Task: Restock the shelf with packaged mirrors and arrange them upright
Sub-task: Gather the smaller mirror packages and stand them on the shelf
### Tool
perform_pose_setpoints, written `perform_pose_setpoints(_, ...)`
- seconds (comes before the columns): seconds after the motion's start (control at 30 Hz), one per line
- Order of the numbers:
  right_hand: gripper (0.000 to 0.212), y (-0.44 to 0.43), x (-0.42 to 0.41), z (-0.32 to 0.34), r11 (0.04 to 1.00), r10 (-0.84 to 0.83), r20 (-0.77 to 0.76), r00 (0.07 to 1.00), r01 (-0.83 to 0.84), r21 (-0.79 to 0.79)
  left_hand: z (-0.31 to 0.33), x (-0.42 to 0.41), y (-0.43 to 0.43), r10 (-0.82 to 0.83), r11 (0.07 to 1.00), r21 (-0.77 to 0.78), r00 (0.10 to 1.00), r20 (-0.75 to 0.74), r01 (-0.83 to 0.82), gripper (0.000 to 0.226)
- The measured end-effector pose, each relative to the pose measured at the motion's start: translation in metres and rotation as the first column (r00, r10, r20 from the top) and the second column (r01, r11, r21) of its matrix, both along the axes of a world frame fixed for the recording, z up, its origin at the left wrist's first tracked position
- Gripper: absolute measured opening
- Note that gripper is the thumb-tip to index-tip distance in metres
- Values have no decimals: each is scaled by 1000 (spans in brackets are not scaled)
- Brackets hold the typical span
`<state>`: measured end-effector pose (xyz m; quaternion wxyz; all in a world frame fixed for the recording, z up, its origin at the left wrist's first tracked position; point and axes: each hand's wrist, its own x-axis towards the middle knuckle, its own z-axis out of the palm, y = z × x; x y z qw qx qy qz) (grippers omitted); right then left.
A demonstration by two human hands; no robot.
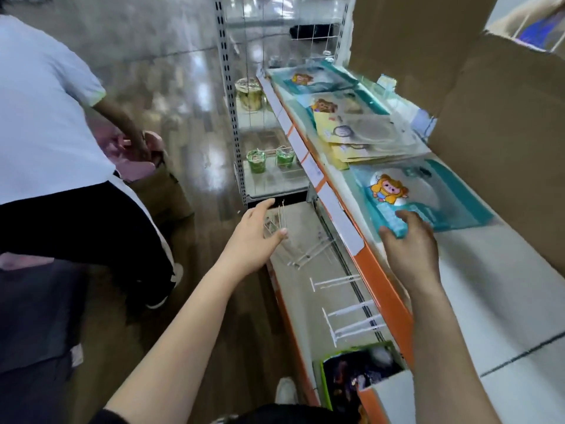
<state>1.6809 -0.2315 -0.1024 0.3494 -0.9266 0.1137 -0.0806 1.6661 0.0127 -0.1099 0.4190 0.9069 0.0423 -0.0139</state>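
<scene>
The right hand [409, 249] grips the near corner of a teal packaged mirror [428, 194], thumb and fingers curled round its edge; the pack lies flat on the white shelf [489, 286], at its near end; farther along, a stack of yellow packs [367, 136] and more teal packs [315, 78] also lie flat; the left hand [256, 237] hangs to the left over the lower shelf [305, 270], fingers relaxed and apart, holding nothing; a cardboard box [504, 117] stands on the right; a person in a white shirt [46, 117] bends at far left.
</scene>
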Motion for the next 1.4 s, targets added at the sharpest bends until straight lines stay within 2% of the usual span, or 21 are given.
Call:
perform_pose_setpoints(0.33, 33, 33, 93, -11, 998, -54, 13, 998, 54, -30, -12, 83, 38, 35, 999, 7, 998, -50, -35, 60)
perform_pose_setpoints(0.57, 41, 84, 132, -14, 984, -178, -31, 984, 177, -32, -14, 160, 94, -127, 992, 21, 991, -32, 128, 63)
perform_pose_setpoints(0.83, 43, 127, 157, 3, 942, -323, 5, 946, 322, -97, 2, 240, 128, -300, 953, -12, 948, 109, 303, 60)
perform_pose_setpoints(1.03, 38, 125, 163, 6, 884, -456, -9, 890, 451, -126, -5, 278, 111, -398, 912, -24, 897, 194, 409, 57)
perform_pose_setpoints(1.17, 32, 111, 181, 5, 878, -470, -60, 881, 460, -133, -15, 300, 92, -411, 907, -27, 895, 171, 421, 55)
perform_pose_setpoints(1.33, 34, 88, 219, 10, 873, -488, -89, 868, 486, -50, 1, 350, 53, -459, 888, 98, 868, 189, 449, 53)
perform_pose_setpoints(1.4, 38, 84, 227, 8, 852, -520, -103, 848, 524, 12, 5, 364, 33, -493, 870, 102, 850, 186, 483, 50)
